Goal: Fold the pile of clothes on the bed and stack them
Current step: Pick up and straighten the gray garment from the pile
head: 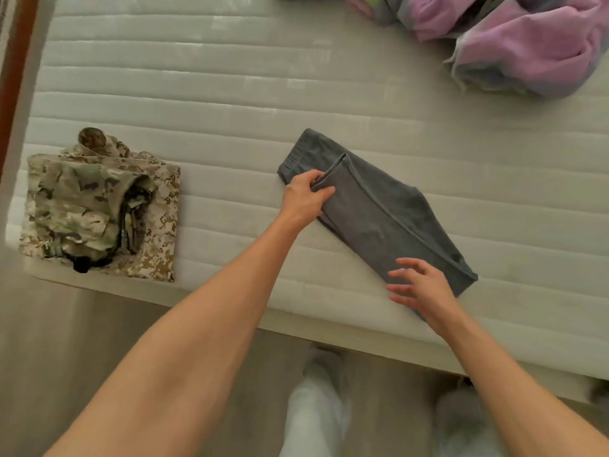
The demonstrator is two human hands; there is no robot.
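Hiding under right hand [420,288]: grey trousers [379,212] corner

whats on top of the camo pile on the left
A greener camouflage garment lies on top of the tan digital-camo piece. Anything beneath the pile is covered.

Wooden floor [82,341] below; brown wooden frame [14,70] at left.
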